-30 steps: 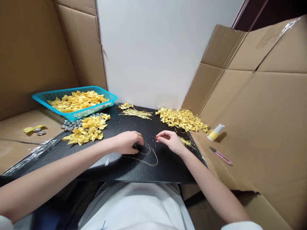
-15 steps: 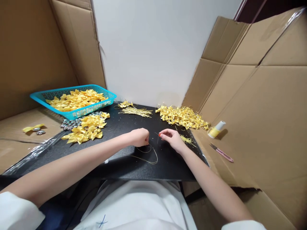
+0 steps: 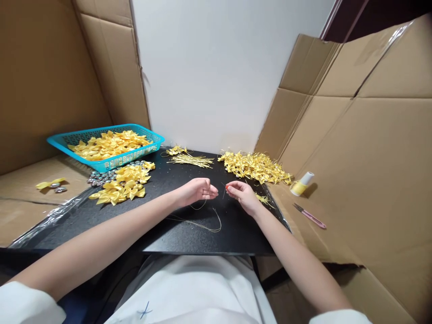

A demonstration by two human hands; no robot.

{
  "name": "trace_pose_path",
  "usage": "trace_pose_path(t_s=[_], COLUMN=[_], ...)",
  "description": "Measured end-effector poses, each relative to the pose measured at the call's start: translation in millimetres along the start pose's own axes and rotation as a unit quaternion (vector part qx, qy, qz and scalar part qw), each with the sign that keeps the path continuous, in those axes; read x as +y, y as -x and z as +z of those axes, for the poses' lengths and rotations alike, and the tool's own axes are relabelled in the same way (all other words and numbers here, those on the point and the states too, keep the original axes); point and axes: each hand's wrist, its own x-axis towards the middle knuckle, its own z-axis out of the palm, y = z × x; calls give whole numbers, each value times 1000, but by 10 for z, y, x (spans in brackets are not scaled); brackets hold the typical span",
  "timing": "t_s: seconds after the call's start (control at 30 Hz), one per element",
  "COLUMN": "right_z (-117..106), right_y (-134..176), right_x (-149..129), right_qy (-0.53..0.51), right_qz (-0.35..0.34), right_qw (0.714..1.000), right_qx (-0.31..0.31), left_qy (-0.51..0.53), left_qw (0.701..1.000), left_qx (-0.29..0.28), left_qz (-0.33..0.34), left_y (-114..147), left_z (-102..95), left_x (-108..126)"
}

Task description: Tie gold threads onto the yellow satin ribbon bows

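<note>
My left hand [image 3: 199, 191] hovers over the black table, its fingers loosened and stretched toward the right, with no object visible in them. Thin thread [image 3: 211, 230] loops across the tabletop below it. Just to the right, my right hand [image 3: 246, 198] pinches a thin sewing needle [image 3: 223, 192] between thumb and forefinger. Something small and red [image 3: 227, 186] shows at those fingertips; I cannot tell whether it is worn or held. Beside the right hand lie yellow thread scraps [image 3: 265, 199].
At left, a blue basket [image 3: 157, 143] holds yellow bows; more yellow bows [image 3: 118, 191] and silvery beads [image 3: 101, 177] lie before it. Behind are gold ties [image 3: 191, 160] and a heap of finished-looking bows [image 3: 254, 166]. Thread spool [image 3: 301, 184] and pink snips [image 3: 310, 216] rest on cardboard at right.
My left hand has gone from a closed fist to loosened, outstretched fingers. The thread under it has shifted. My right hand keeps its pinch, nearly in place; the view has tilted slightly.
</note>
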Motion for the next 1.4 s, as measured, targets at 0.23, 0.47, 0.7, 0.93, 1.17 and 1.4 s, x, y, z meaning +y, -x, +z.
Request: trace_pose_path(t_s=[0.23,0.47,0.7,0.93,1.17,1.4], right_z=[33,68,66,79,123,149], right_y=[14,34,33,53,98,133], right_x=[2,-23,-24,-45,-83,-15], right_qy=[-17,-23,-22,-24,-54,-58], right_qz=[10,22,20,20,28,124], right_qw=[1000,999,999,999,996,976], right_qx=[-23,-26,-21,-24,-61,-172], left_qy=[35,31,-37,-155,-141,-125], left_qw=[999,999,999,984,985,987], left_qx=[-33,-22,6,-4,-7,14], left_qz=[-5,-2,32,92,98,101], left_y=[41,56,26,19,80,67], left_z=[21,54,30,38,72,66], left_x=[-43,-67,-133,-186,-206,-224])
